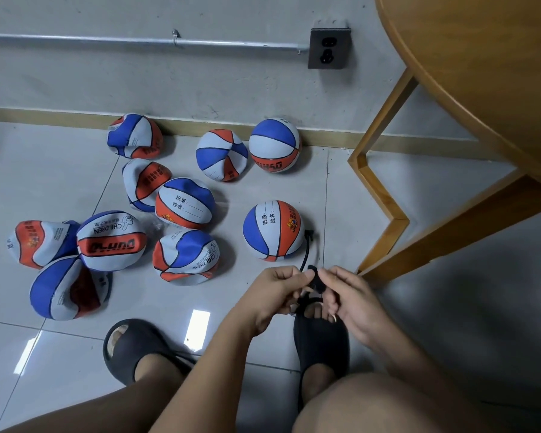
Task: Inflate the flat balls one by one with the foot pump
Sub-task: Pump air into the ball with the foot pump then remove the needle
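Observation:
Several flat blue, white and orange balls (111, 240) lie crumpled on the tiled floor at the left. A rounder ball (273, 230) sits in the middle with a thin black hose (306, 254) plugged into its right side. The hose runs down to a small black pump part (316, 280) that my left hand (278, 292) and my right hand (349, 296) pinch between their fingertips. The pump body is mostly hidden beneath my hands and my right foot. Two fuller balls (275, 145) rest by the wall.
A wooden table (469, 76) with an angled leg (378, 182) stands at the right, close to my right hand. My feet wear black slippers (132, 348) on the floor. A wall socket (329, 48) and a metal conduit run along the grey wall.

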Tool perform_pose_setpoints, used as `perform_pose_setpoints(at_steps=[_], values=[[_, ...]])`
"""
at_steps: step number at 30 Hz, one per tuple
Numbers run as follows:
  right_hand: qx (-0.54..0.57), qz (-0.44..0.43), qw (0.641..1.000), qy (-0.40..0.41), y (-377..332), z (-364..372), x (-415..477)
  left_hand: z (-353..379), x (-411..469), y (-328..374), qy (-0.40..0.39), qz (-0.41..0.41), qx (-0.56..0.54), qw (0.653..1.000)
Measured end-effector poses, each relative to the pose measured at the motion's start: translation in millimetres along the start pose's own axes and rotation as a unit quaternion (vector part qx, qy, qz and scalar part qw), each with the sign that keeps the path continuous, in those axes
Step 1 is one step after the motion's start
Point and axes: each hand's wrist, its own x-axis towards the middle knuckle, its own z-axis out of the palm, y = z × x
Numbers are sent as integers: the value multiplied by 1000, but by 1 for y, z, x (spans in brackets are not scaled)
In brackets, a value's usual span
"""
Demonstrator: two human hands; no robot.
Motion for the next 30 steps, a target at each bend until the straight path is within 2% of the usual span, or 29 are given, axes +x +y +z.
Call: perform_pose_setpoints(at_steps=[3,7,18,25,30], values=[[-9,-16,1000,-5,-6,5,-3,-4,-1,4,-7,10,-15,1000],[-24,-15,1000,7,10,5,0,-6,3,-11,25,-5,20,999],[-117,70,991,12,57,-13,8,-1,13,-66,99,-58,103,988],[-181,66,981,10,38,-30,11,-6,17,-59,97,-42,107,989],[-174,28,978,112,16,-41,40,-21,35,-33,165,22,113,980]])
